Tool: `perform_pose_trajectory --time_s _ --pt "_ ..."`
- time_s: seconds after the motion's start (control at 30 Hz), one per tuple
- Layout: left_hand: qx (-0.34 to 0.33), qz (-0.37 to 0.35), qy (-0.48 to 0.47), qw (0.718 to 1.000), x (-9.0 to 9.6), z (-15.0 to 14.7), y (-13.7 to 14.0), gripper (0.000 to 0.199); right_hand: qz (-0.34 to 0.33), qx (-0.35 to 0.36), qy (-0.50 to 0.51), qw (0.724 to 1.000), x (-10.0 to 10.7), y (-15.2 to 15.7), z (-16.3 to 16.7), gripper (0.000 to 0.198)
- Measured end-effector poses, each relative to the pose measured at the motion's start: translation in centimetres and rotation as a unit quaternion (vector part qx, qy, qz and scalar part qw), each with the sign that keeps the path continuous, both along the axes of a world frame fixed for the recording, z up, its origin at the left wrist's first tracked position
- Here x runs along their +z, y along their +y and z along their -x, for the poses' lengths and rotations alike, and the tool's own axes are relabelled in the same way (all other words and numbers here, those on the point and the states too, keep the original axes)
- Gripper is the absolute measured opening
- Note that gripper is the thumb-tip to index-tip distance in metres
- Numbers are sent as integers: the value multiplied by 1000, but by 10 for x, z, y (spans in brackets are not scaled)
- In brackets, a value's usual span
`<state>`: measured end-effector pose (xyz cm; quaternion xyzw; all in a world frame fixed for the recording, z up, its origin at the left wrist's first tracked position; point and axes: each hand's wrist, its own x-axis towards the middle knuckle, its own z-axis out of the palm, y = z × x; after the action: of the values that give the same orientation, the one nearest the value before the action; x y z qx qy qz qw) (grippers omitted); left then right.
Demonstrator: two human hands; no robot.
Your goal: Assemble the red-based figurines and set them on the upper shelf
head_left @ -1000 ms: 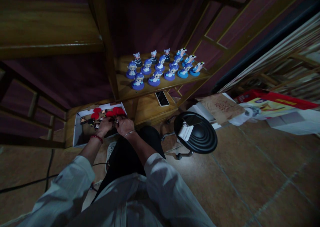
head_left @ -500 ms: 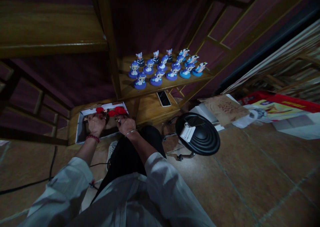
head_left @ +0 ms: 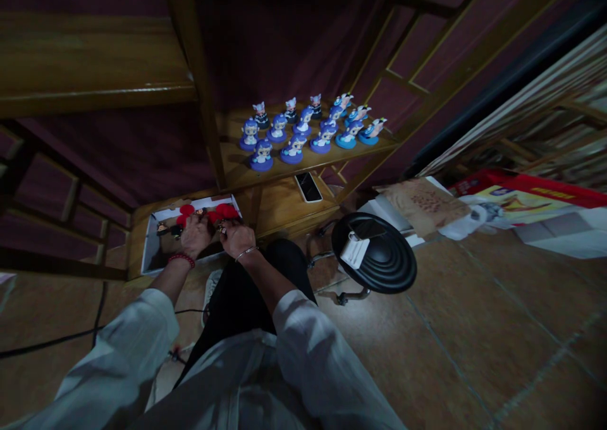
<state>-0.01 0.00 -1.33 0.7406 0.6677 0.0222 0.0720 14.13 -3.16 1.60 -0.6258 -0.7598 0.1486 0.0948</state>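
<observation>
A shallow white-walled cardboard box [head_left: 148, 248] on the low wooden shelf holds several small figurines, some with bright red parts. Inside it, my left hand [head_left: 196, 235] reaches down over the middle, fingers curled among the figurines; what they grip is hidden. A round red figurine part [head_left: 186, 210] shows just behind that hand. At the box's right end, my right hand [head_left: 238, 239] is closed on a small dark and gold figurine [head_left: 220, 228]. Another red figurine [head_left: 227, 211] lies right behind it. To the left in the box sits a small dark figurine [head_left: 162, 228].
Rows of purple, blue and black figurines [head_left: 293, 147] stand on the shelf [head_left: 237, 171] above. A phone [head_left: 308, 187] lies on the lower shelf. On my right are a black round stool [head_left: 393, 259] with a white item [head_left: 355, 251] on it, and packaging [head_left: 422, 203].
My left hand has moved right within the box, closer to my right hand, uncovering the dark figurines at the left. My right hand has stayed nearly in place. The view has shifted slightly.
</observation>
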Motion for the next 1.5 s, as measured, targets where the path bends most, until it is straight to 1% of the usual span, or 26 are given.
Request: perform_pose_trajectory --time_s 0.07,0.23,0.37,0.67,0.9,1.0,1.13,1.23,1.37,1.5 --pt "-2 9 10 1000 2 -1 0 46 -3 2 0 1000 1 0 0 27" --pt "-34 46 26 998 7 -4 0 52 -8 13 2 1000 2 0 -1 27" --pt "-41 64 32 997 10 -5 1 51 -10 15 6 1000 2 -1 -2 28" --pt "-36 35 34 998 9 -6 2 50 -11 42 17 999 4 -5 -6 29" --pt "-20 22 29 999 10 -6 0 44 -21 106 52 993 4 -10 -17 27" --pt "-23 19 21 999 11 -7 -2 42 -27 126 71 989 4 -11 -20 26" --pt "-22 18 12 1000 13 -8 -3 41 -20 146 58 987 5 -11 -22 25" --pt "-19 15 9 1000 13 -8 -4 36 -19 165 55 985 7 -10 -23 24" --pt "-34 15 -1 999 10 -7 -4 30 -14 171 53 984 8 -10 -22 22" --pt "-64 17 -27 997 7 -9 -3 30 -13 168 53 984 7 -12 -22 23"
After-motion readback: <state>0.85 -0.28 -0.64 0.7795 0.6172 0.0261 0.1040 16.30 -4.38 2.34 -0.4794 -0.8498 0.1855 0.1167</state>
